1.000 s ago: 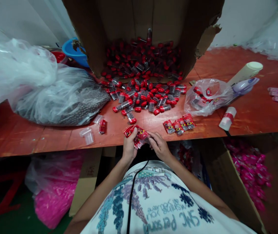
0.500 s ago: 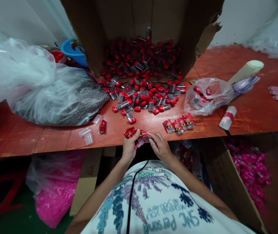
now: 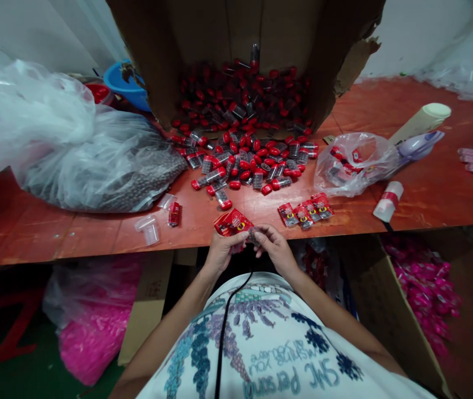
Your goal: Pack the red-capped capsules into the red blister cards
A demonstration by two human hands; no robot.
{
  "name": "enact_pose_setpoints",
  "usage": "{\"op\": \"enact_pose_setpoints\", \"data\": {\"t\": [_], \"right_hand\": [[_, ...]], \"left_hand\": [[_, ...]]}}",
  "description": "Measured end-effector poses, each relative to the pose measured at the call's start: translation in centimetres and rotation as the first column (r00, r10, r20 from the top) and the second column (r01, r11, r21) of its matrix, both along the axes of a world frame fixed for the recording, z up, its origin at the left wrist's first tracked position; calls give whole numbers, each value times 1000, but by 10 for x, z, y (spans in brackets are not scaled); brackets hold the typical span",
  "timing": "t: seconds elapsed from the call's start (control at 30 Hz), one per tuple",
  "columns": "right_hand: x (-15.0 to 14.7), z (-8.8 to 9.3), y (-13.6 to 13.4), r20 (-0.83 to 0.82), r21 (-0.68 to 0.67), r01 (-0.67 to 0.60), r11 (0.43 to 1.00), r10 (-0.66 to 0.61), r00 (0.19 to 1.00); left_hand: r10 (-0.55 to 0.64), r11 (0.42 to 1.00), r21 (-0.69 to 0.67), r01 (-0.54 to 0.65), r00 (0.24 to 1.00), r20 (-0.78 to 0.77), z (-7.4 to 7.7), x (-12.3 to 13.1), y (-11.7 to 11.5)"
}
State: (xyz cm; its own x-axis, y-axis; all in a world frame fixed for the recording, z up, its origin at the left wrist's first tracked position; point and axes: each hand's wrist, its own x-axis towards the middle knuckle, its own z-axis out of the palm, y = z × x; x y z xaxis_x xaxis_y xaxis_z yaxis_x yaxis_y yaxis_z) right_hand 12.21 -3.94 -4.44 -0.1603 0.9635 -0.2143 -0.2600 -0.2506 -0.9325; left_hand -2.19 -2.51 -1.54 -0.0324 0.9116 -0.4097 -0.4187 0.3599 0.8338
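At the table's front edge, my left hand is closed on a small fanned stack of red printed cards. My right hand pinches a small dark, see-through piece at the right end of the cards; whether it is joined to a card I cannot tell. To the right of my hands lies a row of several red packets with dark contents. Beyond them is a heap of clear containers with red caps, spilling from a cardboard box.
A plastic sack of dark beads lies on the left, near clear empty cases and a red roll. Rightward are a plastic bag with red packets and a white roll. Below stands a box of pink items.
The red cards have turned and now show more of their printed faces. My right fingers have curled into a pinch on a dark piece beside the left thumb.
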Motion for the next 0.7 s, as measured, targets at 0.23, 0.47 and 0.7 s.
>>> {"op": "enact_pose_setpoints", "data": {"t": [0.23, 0.47, 0.7], "right_hand": [[-5, -3, -3, 184, 134, 146, 980, -169, 968], [-4, -3, -4, 299, 244, 124, 962, -197, 934], [-7, -3, 0, 150, 112, 160, 981, -176, 973]], "left_hand": [[-28, 998, -60, 26, 999, -27, -2, 4, 1], [92, 996, 18, -92, 995, -35, 1, 10, 3], [69, 997, 26, -67, 996, -56, -1, 15, 3]]}}
